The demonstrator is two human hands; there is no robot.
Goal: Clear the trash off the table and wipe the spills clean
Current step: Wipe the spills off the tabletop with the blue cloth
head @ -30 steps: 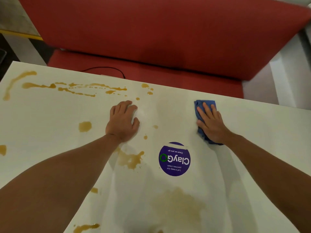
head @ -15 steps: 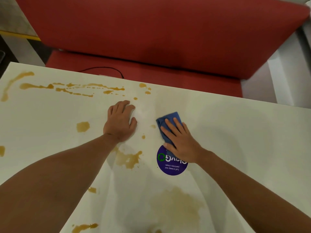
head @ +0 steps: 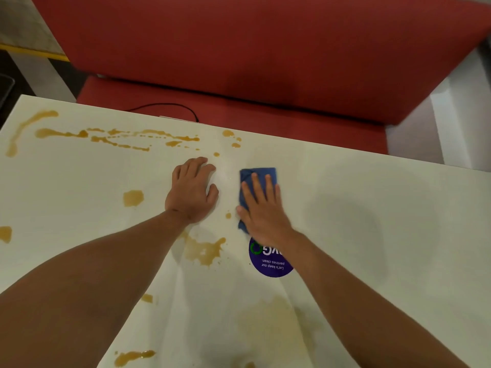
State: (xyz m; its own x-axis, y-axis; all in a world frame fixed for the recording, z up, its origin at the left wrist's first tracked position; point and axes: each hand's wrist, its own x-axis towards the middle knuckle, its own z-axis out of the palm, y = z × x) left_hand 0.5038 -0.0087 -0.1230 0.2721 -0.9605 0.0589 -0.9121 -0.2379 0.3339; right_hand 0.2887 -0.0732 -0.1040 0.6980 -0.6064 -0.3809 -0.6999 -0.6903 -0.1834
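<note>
Flat and straight-fingered, the right hand [head: 261, 208] pressed a folded blue cloth [head: 257, 174] onto the white table [head: 372, 208], just beyond a round purple sticker [head: 268, 264]. Beside it the left hand [head: 191, 191] rested on the tabletop, fingers loosely bent, holding nothing. Brown spills [head: 204, 249] spotted the smooth, glossy surface: long streaks [head: 117, 136] near the far edge, one squarish patch [head: 133, 197], and scattered drops. Behind the table stood a red padded bench [head: 265, 49], with one thin black cable [head: 170, 107] on its seat.
</note>
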